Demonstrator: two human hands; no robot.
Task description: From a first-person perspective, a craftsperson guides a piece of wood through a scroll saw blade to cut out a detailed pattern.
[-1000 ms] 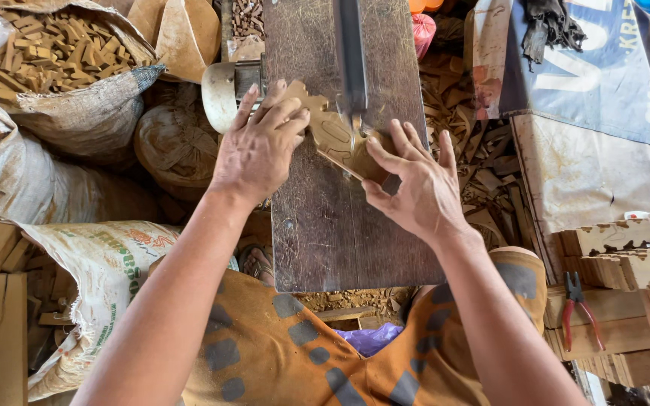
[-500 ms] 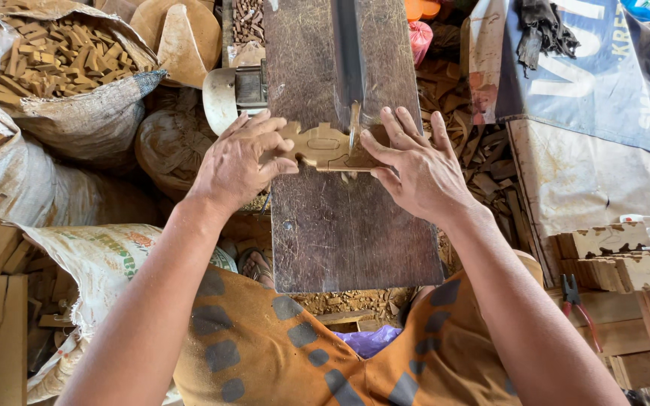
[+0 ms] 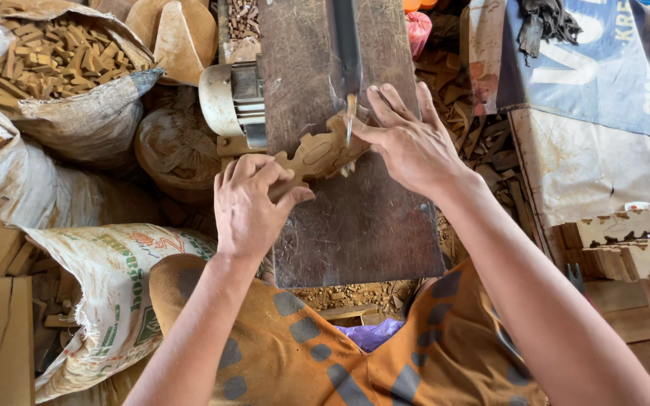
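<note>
A sack (image 3: 77, 83) of wood offcuts is seen at far left, a motor (image 3: 235, 101) beside the saw table (image 3: 362, 225). The near end of a wavy wooden cutout (image 3: 314, 154) is gripped by the left hand (image 3: 250, 207). The cutout lies flat on the table against the blade (image 3: 349, 120). Its far end is pressed down by the right hand (image 3: 408, 139), fingers spread.

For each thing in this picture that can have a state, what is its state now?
Left hand: grips the near end of the wooden piece.
Right hand: fingers spread, pressing the far end of the piece.
Wooden piece: flat on the saw table, tilted, its wavy edge at the blade.
Saw blade: upright, meeting the piece; motion cannot be told.
Saw table: dark, worn, dusty.
Upper sack: open, full of wood offcuts.
Lower sack: lying, mouth hidden.
</note>
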